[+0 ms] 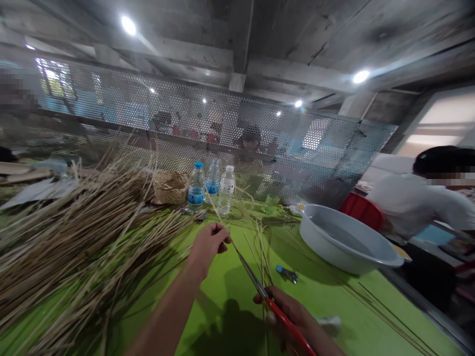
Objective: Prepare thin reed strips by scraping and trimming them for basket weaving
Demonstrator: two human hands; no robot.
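Note:
In the head view, my left hand [208,244] is closed in a pinch on a thin straw strand [214,205], which sticks up past the fingers toward the bottles. My right hand [297,319] is wrapped round red-handled scissors [256,283]. Their long metal blades point up and left, with the tips just below my left fingertips, close to the strand's lower part. Whether the blades touch the strand I cannot tell. More loose strands [262,252] lie on the green tabletop [222,287] beneath and beside the scissors.
A big heap of dried stalks [74,222] covers the left side. Behind stand a woven basket [170,188] and several bottles [196,190]. A clip [287,273] lies near a grey basin [349,240] on the right. A person in white [404,198] sits beyond it.

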